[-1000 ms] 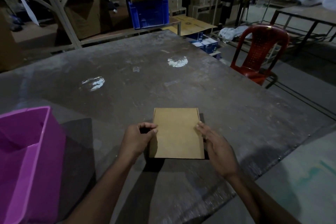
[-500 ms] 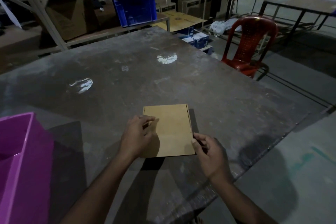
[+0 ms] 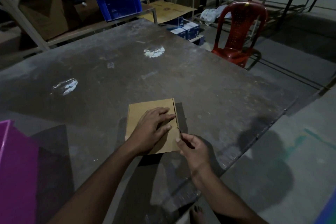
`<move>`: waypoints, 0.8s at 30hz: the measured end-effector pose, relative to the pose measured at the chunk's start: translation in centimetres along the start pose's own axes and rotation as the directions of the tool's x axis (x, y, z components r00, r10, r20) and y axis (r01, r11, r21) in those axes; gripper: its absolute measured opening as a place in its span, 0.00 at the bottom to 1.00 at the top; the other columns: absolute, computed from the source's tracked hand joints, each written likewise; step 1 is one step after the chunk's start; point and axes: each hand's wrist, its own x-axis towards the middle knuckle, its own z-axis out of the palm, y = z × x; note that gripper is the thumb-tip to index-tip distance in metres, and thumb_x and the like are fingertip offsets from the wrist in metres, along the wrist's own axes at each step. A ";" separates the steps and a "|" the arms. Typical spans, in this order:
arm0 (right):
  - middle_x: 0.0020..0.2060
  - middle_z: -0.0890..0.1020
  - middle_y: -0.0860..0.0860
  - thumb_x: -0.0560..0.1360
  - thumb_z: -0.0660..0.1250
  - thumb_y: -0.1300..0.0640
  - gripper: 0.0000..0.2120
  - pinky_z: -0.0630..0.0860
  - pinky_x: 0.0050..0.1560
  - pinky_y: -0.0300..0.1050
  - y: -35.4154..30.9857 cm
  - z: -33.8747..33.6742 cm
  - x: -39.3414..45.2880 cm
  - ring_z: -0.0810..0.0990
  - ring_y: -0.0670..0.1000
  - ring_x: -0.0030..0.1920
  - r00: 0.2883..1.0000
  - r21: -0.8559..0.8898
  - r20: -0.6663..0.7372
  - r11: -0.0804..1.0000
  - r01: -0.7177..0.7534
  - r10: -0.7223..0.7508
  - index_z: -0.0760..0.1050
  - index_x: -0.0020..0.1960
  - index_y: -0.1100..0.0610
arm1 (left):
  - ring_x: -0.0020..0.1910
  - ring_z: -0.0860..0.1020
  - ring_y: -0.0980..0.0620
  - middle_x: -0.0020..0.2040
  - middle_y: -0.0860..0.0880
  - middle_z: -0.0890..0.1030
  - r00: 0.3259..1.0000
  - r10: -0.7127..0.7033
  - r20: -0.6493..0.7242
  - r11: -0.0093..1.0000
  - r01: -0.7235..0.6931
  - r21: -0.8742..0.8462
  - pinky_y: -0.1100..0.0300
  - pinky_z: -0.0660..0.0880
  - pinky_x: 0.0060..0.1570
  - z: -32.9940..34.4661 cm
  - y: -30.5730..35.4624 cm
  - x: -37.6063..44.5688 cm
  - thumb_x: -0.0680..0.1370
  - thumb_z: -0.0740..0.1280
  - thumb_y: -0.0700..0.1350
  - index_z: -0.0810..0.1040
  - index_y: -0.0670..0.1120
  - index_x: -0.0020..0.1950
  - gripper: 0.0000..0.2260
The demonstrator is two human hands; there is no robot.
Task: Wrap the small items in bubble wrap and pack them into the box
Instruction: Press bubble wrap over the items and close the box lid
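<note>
One flat brown cardboard box (image 3: 145, 114) is lying closed on the grey surface (image 3: 209, 87). The right hand (image 3: 192, 149) is pinching a thin strip (image 3: 179, 131) at its right edge; the left hand (image 3: 154, 125) is pressing flat-fingered on top.

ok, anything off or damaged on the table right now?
Nothing damaged. The flat cardboard box lies square on the table under the flat left hand; the right hand pinches something thin and dark at its right edge. No bubble wrap or small items in view.
</note>
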 end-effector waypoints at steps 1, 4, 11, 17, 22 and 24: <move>0.46 0.87 0.46 0.74 0.75 0.59 0.08 0.77 0.43 0.35 0.1 -0.1 0.1 0.84 0.42 0.46 1.000 -0.013 0.003 1.000 0.012 -0.012 0.82 0.52 0.51 | 0.76 0.64 0.54 0.76 0.55 0.70 1.000 -0.003 0.008 1.000 0.003 0.013 0.46 0.60 0.75 0.1 -0.1 0.0 0.80 0.58 0.60 0.74 0.58 0.72 0.22; 0.46 0.88 0.47 0.74 0.75 0.62 0.09 0.80 0.48 0.38 0.2 -0.1 0.3 0.85 0.45 0.48 0.999 -0.023 -0.002 0.998 0.051 -0.051 0.83 0.53 0.53 | 0.77 0.62 0.54 0.77 0.55 0.69 1.000 -0.006 0.026 0.999 0.005 0.034 0.46 0.57 0.77 0.2 -0.1 0.0 0.79 0.55 0.63 0.73 0.59 0.73 0.24; 0.47 0.88 0.50 0.73 0.75 0.66 0.12 0.81 0.52 0.43 0.6 0.1 0.5 0.86 0.49 0.50 0.997 0.007 -0.023 0.997 0.071 -0.071 0.83 0.54 0.57 | 0.80 0.57 0.56 0.80 0.57 0.63 0.995 0.042 0.086 0.994 -0.050 0.099 0.54 0.50 0.77 -0.5 -0.2 -0.4 0.76 0.58 0.67 0.69 0.60 0.76 0.29; 0.44 0.88 0.49 0.72 0.76 0.65 0.09 0.80 0.50 0.41 0.6 -0.1 0.5 0.86 0.48 0.48 0.995 -0.024 -0.069 0.998 0.066 -0.067 0.84 0.49 0.55 | 0.79 0.57 0.57 0.79 0.58 0.64 0.996 0.025 0.080 0.998 -0.030 0.053 0.54 0.51 0.77 -0.7 0.2 -0.3 0.75 0.61 0.67 0.70 0.59 0.75 0.30; 0.39 0.86 0.46 0.71 0.77 0.62 0.07 0.77 0.42 0.32 -0.2 0.0 0.5 0.84 0.42 0.43 0.987 -0.176 -0.107 0.979 0.101 -0.121 0.83 0.44 0.51 | 0.75 0.65 0.61 0.74 0.60 0.72 0.999 -0.037 0.039 0.988 0.042 -0.147 0.53 0.63 0.75 -1.8 -0.4 -0.5 0.74 0.76 0.54 0.76 0.58 0.70 0.25; 0.39 0.86 0.46 0.71 0.77 0.62 0.08 0.77 0.42 0.32 -0.4 -0.1 0.6 0.84 0.41 0.43 0.985 -0.216 -0.103 0.969 0.116 -0.141 0.82 0.44 0.51 | 0.70 0.70 0.63 0.69 0.60 0.76 0.992 -0.123 -0.002 0.964 0.119 -0.237 0.58 0.68 0.73 -2.5 -0.8 -1.5 0.73 0.78 0.50 0.79 0.58 0.68 0.24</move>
